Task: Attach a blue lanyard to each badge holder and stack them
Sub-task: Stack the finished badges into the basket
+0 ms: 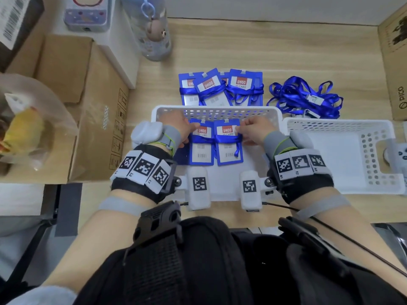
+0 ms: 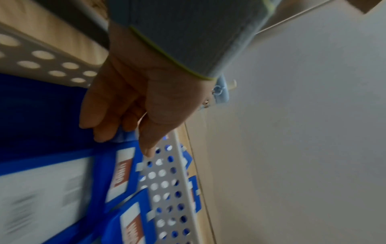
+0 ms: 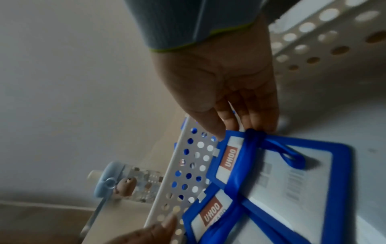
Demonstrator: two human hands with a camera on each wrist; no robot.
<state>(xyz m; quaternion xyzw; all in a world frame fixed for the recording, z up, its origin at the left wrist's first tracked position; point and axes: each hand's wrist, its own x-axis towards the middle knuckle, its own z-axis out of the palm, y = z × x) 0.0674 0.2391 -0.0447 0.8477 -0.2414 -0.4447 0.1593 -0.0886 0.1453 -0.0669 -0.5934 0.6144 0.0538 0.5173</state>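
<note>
Lying side by side in a white basket (image 1: 273, 115), two blue badge holders (image 1: 229, 142) each carry a blue lanyard (image 1: 226, 138) wrapped across the middle. Beyond the basket's perforated wall sit more wrapped holders (image 1: 220, 89) and loose lanyards (image 1: 306, 99) on the tabletop (image 1: 264, 51). The right hand (image 1: 255, 130) pinches the right holder's edge at the lanyard; the left hand (image 1: 176, 128), fingers loosely curled, touches the left holder's top.
</note>
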